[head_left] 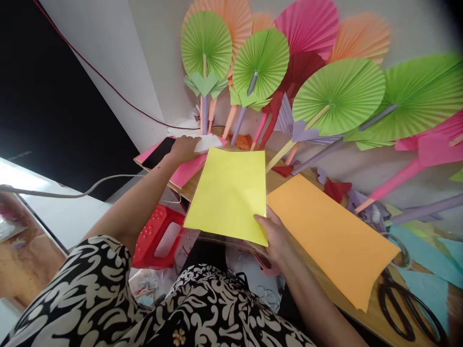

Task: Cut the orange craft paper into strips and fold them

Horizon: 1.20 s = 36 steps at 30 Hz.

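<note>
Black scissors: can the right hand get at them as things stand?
Probably not yet: the right hand holds the yellow paper and would likely need to let go first. The scissors' handles lie uncovered beside the orange paper.

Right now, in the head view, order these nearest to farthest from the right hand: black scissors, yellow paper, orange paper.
1. Yellow paper: held in the right hand.
2. Orange paper: just right of that hand.
3. Black scissors: farther right, past the orange paper.
</note>
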Each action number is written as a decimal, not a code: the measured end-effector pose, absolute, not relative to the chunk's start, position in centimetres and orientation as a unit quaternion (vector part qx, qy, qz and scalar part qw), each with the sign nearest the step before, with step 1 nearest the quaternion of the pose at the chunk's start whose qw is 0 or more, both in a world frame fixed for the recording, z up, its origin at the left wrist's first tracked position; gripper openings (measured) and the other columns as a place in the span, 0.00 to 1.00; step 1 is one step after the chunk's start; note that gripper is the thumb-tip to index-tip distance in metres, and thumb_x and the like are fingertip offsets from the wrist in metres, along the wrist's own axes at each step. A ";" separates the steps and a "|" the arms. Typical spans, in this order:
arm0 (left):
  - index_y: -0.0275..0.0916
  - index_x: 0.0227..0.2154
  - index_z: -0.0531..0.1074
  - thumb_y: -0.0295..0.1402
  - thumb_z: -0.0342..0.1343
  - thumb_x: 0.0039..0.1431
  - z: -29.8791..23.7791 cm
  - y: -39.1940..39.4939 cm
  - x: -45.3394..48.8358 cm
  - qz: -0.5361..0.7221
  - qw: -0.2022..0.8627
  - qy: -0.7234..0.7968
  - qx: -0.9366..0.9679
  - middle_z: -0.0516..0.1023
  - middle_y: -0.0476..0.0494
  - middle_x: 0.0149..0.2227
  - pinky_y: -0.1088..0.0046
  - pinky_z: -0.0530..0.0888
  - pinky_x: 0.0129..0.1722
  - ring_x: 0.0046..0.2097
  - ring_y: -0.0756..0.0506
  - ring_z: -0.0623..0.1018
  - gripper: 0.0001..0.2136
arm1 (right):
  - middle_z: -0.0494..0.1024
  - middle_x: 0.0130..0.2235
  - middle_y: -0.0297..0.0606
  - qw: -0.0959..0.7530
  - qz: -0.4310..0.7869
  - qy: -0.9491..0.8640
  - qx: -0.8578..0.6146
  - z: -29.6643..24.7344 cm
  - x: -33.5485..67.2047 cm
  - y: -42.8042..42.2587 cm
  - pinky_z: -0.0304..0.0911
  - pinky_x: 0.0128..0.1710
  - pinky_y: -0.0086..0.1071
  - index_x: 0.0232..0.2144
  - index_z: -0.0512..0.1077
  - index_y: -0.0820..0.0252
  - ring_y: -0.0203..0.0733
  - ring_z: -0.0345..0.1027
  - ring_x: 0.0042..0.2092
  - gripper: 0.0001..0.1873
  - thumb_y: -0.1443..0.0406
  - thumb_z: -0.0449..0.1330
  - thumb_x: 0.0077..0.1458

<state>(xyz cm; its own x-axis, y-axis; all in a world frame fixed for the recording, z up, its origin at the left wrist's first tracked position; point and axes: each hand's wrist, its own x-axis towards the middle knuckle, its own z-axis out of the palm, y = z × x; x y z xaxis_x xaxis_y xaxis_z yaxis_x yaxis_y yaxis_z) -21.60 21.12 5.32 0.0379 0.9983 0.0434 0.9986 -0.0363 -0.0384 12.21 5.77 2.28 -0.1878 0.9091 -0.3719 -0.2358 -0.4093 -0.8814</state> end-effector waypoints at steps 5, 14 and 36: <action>0.39 0.65 0.59 0.47 0.56 0.58 4.0 22.2 -22.3 -0.062 0.002 -0.687 -0.724 0.75 0.32 0.57 0.60 0.69 0.52 0.56 0.32 0.74 0.34 | 0.82 0.52 0.38 0.404 0.667 -0.375 -0.502 2.2 12.7 5.2 0.74 0.41 0.38 0.58 0.71 0.54 0.51 0.79 0.48 0.33 0.62 0.65 0.48; 0.36 0.65 0.56 0.38 0.63 0.52 4.6 22.4 -22.2 -0.158 -0.084 -0.715 -0.676 0.71 0.31 0.59 0.55 0.69 0.57 0.58 0.32 0.72 0.38 | 0.85 0.44 0.40 0.392 0.636 -0.367 -0.555 2.2 13.7 3.9 0.68 0.24 0.33 0.56 0.72 0.55 0.46 0.78 0.32 0.31 0.60 0.64 0.49; 0.41 0.59 0.59 0.38 0.64 0.51 6.8 20.0 -21.5 -0.209 -0.065 -0.749 -0.626 0.72 0.37 0.54 0.56 0.70 0.55 0.56 0.34 0.71 0.33 | 0.77 0.57 0.36 0.492 0.677 -0.327 -0.439 0.8 -1.3 8.8 0.62 0.65 0.44 0.57 0.66 0.52 0.44 0.71 0.58 0.31 0.70 0.57 0.49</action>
<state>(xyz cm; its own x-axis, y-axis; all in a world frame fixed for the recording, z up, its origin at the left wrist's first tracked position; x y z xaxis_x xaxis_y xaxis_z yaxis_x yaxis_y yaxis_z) -21.48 19.99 6.82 -0.2088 0.9643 0.1630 0.9097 0.1303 0.3944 -1.31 8.78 0.84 -0.1298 0.9536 -0.2717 -0.3792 -0.3010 -0.8750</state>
